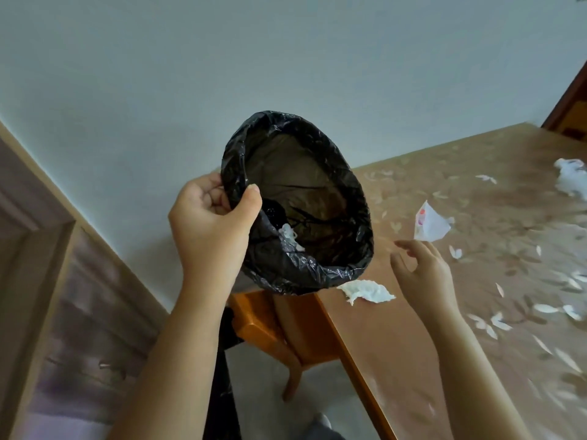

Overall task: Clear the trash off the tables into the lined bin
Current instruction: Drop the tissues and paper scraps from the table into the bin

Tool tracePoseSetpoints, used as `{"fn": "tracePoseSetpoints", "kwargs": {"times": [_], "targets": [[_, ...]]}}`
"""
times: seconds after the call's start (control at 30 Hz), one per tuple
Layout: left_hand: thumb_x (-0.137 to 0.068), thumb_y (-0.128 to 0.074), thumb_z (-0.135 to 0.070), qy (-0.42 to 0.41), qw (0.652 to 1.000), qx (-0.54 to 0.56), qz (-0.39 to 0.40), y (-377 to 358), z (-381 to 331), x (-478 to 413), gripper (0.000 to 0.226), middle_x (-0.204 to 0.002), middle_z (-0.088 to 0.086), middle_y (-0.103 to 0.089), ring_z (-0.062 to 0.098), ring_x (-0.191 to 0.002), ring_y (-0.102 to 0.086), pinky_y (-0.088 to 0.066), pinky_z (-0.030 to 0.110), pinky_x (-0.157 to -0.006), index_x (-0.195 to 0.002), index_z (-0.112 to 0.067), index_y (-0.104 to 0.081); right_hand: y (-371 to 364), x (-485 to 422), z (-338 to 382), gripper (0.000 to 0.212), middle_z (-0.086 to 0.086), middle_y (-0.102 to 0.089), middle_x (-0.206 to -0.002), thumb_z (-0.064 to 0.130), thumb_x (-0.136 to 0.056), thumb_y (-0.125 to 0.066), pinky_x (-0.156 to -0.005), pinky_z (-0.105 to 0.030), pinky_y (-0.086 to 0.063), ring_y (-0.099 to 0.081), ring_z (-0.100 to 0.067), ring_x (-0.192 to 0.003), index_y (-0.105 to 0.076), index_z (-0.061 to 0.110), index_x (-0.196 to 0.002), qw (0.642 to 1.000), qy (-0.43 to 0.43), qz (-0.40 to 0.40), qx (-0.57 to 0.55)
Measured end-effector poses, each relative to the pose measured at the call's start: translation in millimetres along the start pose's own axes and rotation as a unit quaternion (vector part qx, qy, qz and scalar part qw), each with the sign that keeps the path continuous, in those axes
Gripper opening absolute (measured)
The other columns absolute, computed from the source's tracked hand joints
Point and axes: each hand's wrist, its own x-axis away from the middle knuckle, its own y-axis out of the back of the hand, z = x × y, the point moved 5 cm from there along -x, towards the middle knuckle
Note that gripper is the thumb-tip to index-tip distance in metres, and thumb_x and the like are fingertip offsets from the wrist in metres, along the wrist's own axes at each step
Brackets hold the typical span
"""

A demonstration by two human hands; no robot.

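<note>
My left hand [211, 223] grips the rim of a bin lined with a black plastic bag [343, 249], held up and tilted toward me beside the table's corner. A white crumpled scrap [290, 238] lies inside the liner. My right hand [422, 268] hovers open over the table, fingers spread, holding nothing. A crumpled white tissue [367, 291] lies on the table just left of that hand, below the bin's rim. A folded white wrapper with red print [430, 227] stands just beyond my fingertips. Another white wad [571, 179] lies at the far right.
The table [413, 360] wears a tan cloth with a white leaf pattern. A wooden chair [273, 328] is tucked at the table's left edge below the bin. A pale wall rises behind, and a brown door frame [568, 100] shows at the far right.
</note>
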Motion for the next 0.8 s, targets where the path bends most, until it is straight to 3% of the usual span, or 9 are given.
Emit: {"fn": "tracePoseSetpoints", "kwargs": {"times": [0.13,0.23,0.3,0.4,0.5,0.63,0.8], "targets": [[-0.068,-0.070,-0.022,0.029,0.998,-0.033,0.047,-55,40,-24,0.015,-0.064,-0.018,-0.068,0.004,-0.064,-0.063,-0.052,0.022,-0.062,-0.079,-0.032,-0.064,-30,-25,-46,0.020,-0.008,-0.061,-0.104,0.015,-0.084,-0.057,-0.075,-0.028,-0.037,-0.055,-0.017,-0.089,-0.062,0.012,-0.103,0.998,-0.047,0.048,-0.004],[-0.071,-0.071,-0.018,0.068,0.996,-0.036,0.052,-83,76,-34,0.026,-0.077,-0.006,-0.067,0.004,-0.069,-0.065,-0.051,0.019,-0.065,-0.096,-0.013,-0.062,-53,-34,-85,0.020,-0.007,-0.061,-0.106,0.016,-0.084,-0.057,-0.077,-0.021,-0.029,-0.055,-0.016,-0.085,-0.061,0.013,-0.103,0.991,-0.094,0.092,0.013],[-0.071,-0.071,-0.020,0.096,0.993,-0.035,0.053,-97,99,-40,0.031,-0.082,-0.002,-0.066,0.006,-0.072,-0.065,-0.050,0.019,-0.066,-0.098,-0.011,-0.059,-68,-38,-105,0.020,-0.007,-0.061,-0.103,0.018,-0.084,-0.057,-0.074,-0.018,-0.025,-0.054,-0.015,-0.083,-0.061,0.012,-0.103,0.985,-0.123,0.116,0.025],[-0.070,-0.071,-0.022,0.134,0.988,-0.041,0.060,-109,123,-44,0.027,-0.086,-0.001,-0.067,0.010,-0.078,-0.067,-0.050,0.017,-0.066,-0.093,-0.018,-0.058,-88,-32,-132,0.023,-0.008,-0.061,-0.103,0.018,-0.082,-0.059,-0.070,-0.027,-0.037,-0.054,-0.016,-0.081,-0.061,0.012,-0.104,0.974,-0.170,0.146,0.035],[-0.073,-0.071,-0.017,0.149,0.985,-0.054,0.073,-118,143,-52,0.019,-0.081,-0.002,-0.067,0.006,-0.072,-0.067,-0.051,0.017,-0.064,-0.085,-0.024,-0.058,-105,-24,-155,0.027,-0.006,-0.058,-0.103,0.017,-0.079,-0.062,-0.065,-0.030,-0.041,-0.053,-0.017,-0.080,-0.059,0.016,-0.105,0.960,-0.215,0.173,0.050],[-0.073,-0.071,-0.018,0.169,0.979,-0.076,0.084,-121,165,-60,0.025,-0.082,0.000,-0.067,0.010,-0.073,-0.066,-0.051,0.019,-0.065,-0.095,-0.014,-0.059,-120,-13,-170,0.032,-0.007,-0.053,-0.102,0.019,-0.076,-0.065,-0.068,-0.036,-0.050,-0.057,-0.023,-0.080,-0.056,0.016,-0.106,0.941,-0.271,0.196,0.057],[-0.068,-0.071,-0.025,0.193,0.973,-0.076,0.100,-122,182,-66,0.037,-0.086,0.003,-0.068,0.015,-0.079,-0.067,-0.052,0.022,-0.068,-0.100,-0.009,-0.060,-131,-9,-175,0.034,-0.005,-0.046,-0.103,0.018,-0.075,-0.066,-0.066,-0.032,-0.046,-0.057,-0.025,-0.077,-0.054,0.017,-0.107,0.937,-0.295,0.176,0.060]]}}
